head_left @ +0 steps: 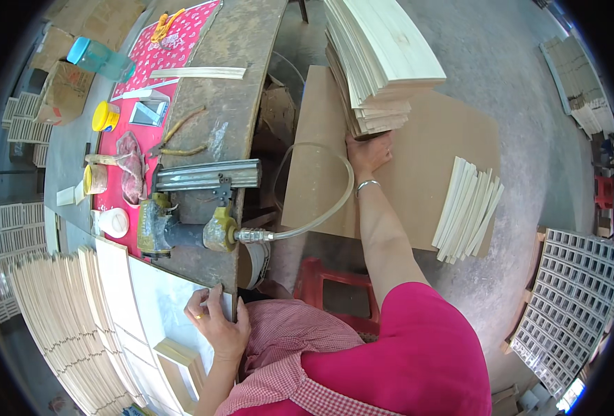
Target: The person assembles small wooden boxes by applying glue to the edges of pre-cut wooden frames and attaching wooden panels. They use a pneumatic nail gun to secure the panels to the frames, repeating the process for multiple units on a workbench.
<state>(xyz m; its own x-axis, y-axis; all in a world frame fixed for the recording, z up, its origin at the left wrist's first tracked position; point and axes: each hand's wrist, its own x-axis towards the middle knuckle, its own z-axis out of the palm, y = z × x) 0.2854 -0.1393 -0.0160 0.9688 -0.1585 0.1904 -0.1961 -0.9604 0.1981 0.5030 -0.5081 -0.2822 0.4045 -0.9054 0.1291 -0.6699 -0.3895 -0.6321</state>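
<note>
My right arm reaches out to a tall stack of thin pale wooden boards [383, 48]. At the low near end of that stack my right hand [371, 152] is closed, its fingers curled against the lowest boards; the fingertips are partly hidden. My left hand [217, 324] rests at the edge of a white panel [178, 305], fingers bent and apart, holding nothing that I can see. A small wooden frame [182, 367] lies beside my left forearm. Beyond the left hand a nail gun [189, 225] lies on the workbench [234, 83], its clear air hose [328, 218] looping off the edge.
Thin wooden strips [466, 208] lie on a brown cardboard sheet [314, 187]. Pliers [178, 132], a yellow tub [106, 116], a rag [132, 166] and a blue bottle [102, 61] crowd the bench. A red stool [310, 277] stands near me; boards [64, 326] stand at left.
</note>
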